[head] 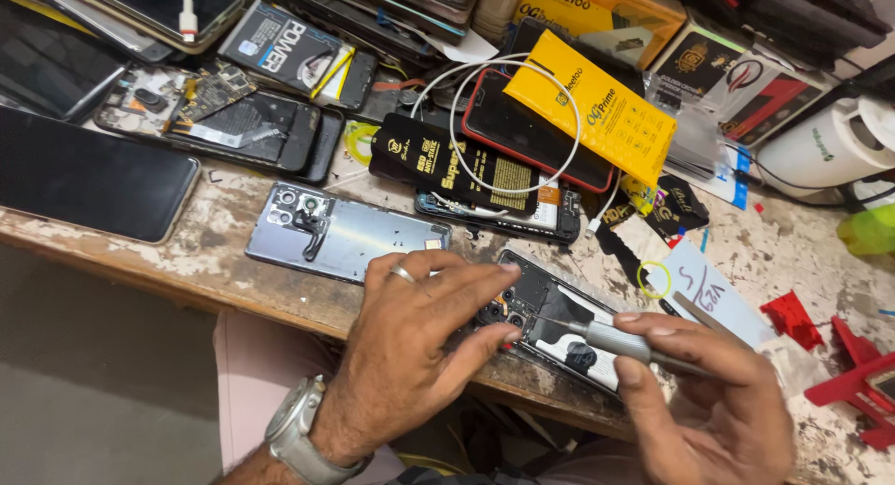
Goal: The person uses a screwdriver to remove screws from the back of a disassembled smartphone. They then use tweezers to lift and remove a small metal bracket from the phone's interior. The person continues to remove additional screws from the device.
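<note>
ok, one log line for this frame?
left hand: steadies opened phone | right hand: holds screwdriver, tip on phone | back cover: beside

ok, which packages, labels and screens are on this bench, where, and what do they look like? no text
Yellow flat pouch: centre back, lying tilted on a red-edged phone.
Black flat pouch: centre, gold print.
Dark battery pack: back left, white lettering.
Orange box: top centre.
Dark blank phone screen: left edge, lying flat.
White paper slip: right of the opened phone, handwritten.
</note>
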